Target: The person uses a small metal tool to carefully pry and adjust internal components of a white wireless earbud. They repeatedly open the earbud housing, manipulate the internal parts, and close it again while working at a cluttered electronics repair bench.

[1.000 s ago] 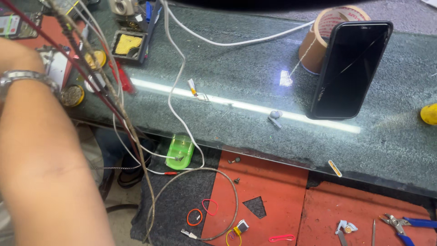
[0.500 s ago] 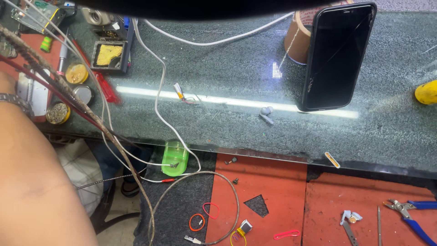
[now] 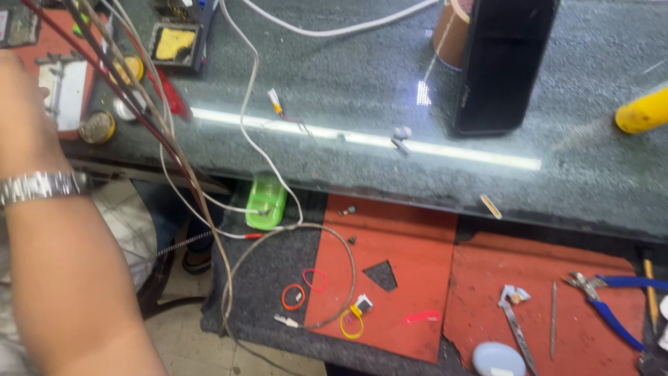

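My left hand point(image 3: 24, 115) reaches out at the far left, with a metal watch point(image 3: 42, 186) on its wrist. It hovers beside a white block point(image 3: 66, 94) and a small round tin point(image 3: 97, 127) on the dark stone counter point(image 3: 348, 83). The hand is blurred and its fingers are hard to make out. A bundle of red, brown and white wires point(image 3: 149, 122) runs just to its right. My right hand is out of view.
A black phone point(image 3: 502, 63) leans against a tape roll point(image 3: 452, 31) at the back. A green plastic piece point(image 3: 266, 200) sits at the counter's edge. On the red mat point(image 3: 403, 244) lie small coloured rings point(image 3: 293, 296), tweezers point(image 3: 515, 324) and blue-handled pliers point(image 3: 612, 306). A yellow object point(image 3: 643, 111) lies far right.
The view has shifted, so everything sits higher and further left in the frame. My left arm has dropped lower, and the hand has come nearer the white block.
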A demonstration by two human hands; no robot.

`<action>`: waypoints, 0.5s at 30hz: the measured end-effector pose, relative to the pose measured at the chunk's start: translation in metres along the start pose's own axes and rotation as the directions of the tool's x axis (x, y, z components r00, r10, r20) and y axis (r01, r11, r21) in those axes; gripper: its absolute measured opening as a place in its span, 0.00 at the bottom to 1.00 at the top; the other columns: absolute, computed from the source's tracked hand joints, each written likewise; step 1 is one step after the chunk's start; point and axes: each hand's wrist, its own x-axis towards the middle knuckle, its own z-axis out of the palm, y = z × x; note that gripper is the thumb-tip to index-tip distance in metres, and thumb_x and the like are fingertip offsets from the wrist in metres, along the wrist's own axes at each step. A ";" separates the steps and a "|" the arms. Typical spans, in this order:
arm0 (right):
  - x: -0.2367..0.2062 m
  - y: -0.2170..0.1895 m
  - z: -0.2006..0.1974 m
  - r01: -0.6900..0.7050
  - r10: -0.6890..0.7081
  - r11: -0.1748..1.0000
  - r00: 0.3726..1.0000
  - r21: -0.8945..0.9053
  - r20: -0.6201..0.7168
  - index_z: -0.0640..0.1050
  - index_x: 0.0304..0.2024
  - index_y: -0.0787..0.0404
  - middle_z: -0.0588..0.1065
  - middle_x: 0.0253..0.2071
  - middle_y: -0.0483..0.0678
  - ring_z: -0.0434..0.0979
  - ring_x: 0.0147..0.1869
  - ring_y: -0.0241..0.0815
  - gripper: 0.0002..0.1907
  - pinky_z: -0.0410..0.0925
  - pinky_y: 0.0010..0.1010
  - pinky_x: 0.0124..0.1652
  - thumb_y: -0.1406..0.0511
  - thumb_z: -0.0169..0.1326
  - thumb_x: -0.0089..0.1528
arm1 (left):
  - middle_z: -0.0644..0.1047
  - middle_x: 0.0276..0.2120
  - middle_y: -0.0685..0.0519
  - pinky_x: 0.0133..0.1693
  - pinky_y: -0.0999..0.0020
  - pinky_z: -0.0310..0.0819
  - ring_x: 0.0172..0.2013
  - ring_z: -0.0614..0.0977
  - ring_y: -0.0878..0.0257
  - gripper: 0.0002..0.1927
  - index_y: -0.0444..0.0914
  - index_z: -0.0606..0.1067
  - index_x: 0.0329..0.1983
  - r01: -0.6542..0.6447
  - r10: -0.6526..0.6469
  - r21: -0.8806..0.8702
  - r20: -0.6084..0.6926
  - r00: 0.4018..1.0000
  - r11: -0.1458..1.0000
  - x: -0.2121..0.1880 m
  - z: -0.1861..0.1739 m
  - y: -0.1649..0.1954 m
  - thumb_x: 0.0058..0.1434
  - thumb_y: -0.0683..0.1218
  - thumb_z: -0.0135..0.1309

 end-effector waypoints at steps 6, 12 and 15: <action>0.004 0.032 -0.006 0.101 -0.101 0.995 0.995 0.027 -0.014 0.81 0.47 0.62 0.79 0.38 0.51 0.78 0.40 0.39 0.05 0.71 0.27 0.46 0.69 0.62 0.69 | 0.76 0.40 0.52 0.42 0.74 0.77 0.39 0.79 0.66 0.11 0.33 0.73 0.55 -0.029 0.063 -0.622 0.033 0.997 0.783 -0.132 -0.059 -0.007 0.74 0.43 0.52; -0.014 -0.002 -0.032 0.357 -0.356 0.933 0.934 0.040 -0.045 0.81 0.47 0.61 0.80 0.38 0.50 0.79 0.41 0.39 0.05 0.71 0.27 0.47 0.69 0.62 0.69 | 0.75 0.39 0.53 0.37 0.75 0.78 0.35 0.78 0.68 0.20 0.35 0.69 0.55 0.151 0.074 -0.629 0.317 0.946 0.763 -0.351 -0.064 0.055 0.62 0.31 0.56; -0.026 -0.063 -0.046 0.510 -0.511 0.857 0.860 0.078 -0.008 0.81 0.45 0.61 0.80 0.37 0.52 0.82 0.43 0.40 0.07 0.73 0.26 0.46 0.69 0.64 0.65 | 0.77 0.36 0.52 0.28 0.78 0.69 0.29 0.74 0.71 0.21 0.35 0.70 0.53 0.637 0.043 -0.544 0.777 0.628 0.546 -0.424 -0.024 0.079 0.57 0.33 0.58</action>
